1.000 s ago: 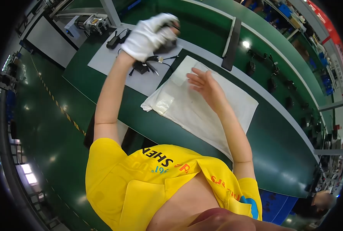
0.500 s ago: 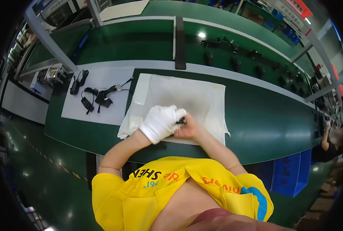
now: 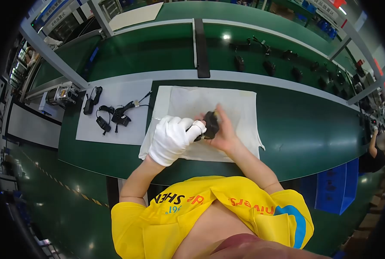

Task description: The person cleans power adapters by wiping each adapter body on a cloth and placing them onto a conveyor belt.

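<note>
In a white glove, my left hand (image 3: pixel 171 139) is closed, with thumb and fingers pinching the near-left side of a black power adapter (image 3: pixel 211 124). My bare right hand (image 3: pixel 226 133) cups the adapter's right side, and a fingertip shows on its far-left side. Motion blurs the adapter and the right fingers, so the cord and finer detail cannot be made out. Both hands are over a white cloth (image 3: pixel 240 108) spread on the green table (image 3: pixel 304 129).
Left of the cloth, a white sheet (image 3: pixel 132 134) bears several black adapters with cords (image 3: pixel 121 117). Beyond a metal rail, more black adapters (image 3: pixel 269 67) lie on a green belt (image 3: pixel 149 47). A blue bin (image 3: pixel 337 187) hangs at right; another person (image 3: pixel 373 149) is beyond it.
The adapter, mostly hidden between my hands before, now shows more. My right hand has turned and its fingers have loosened from a tighter curl. The view has shifted slightly.
</note>
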